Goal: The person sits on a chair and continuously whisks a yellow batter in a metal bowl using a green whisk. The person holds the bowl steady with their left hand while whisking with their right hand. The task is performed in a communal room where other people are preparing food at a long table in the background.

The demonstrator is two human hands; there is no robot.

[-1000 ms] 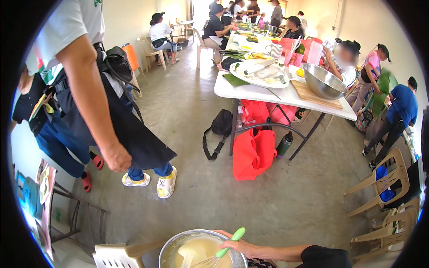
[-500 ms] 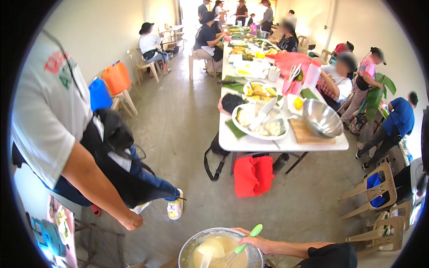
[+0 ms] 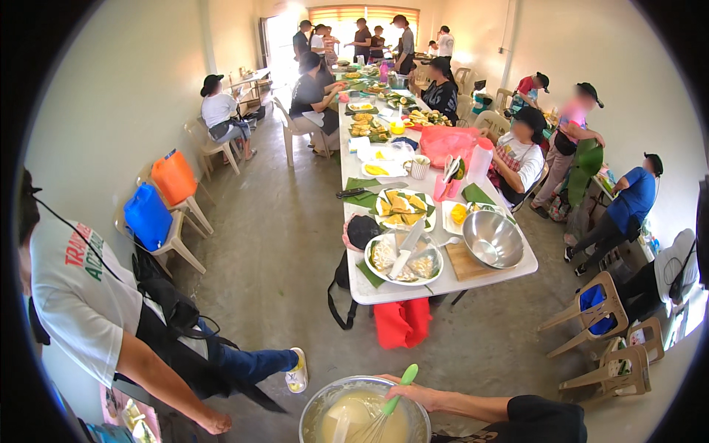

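Observation:
At the lower edge, a metal mixing bowl (image 3: 424, 421) holds a pale yellow, creamy batter (image 3: 395, 424). My right hand (image 3: 415, 396) comes in from the right and closes around the bowl's far right rim. A whisk with a green handle (image 3: 402, 387) slants across the fingers, its wires down in the batter. Whether the fingers also grip that handle is unclear. Beside the whisk, a pale flat utensil (image 3: 342, 424) sticks out of the batter. My left hand is out of the frame.
Left of the bowl stands a person in a white shirt (image 3: 81, 295), one arm hanging low. Ahead, a long white table (image 3: 336, 295) carries an oval dish (image 3: 417, 275), a steel bowl (image 3: 492, 240) and a knife (image 3: 354, 192). Plastic chairs (image 3: 591, 310) line the right; a red bag (image 3: 402, 323) lies below the table.
My view has tilted and shifted, so the table shows lower and farther left. The whisk handle stands slightly more to the left. My right hand keeps its hold on the rim.

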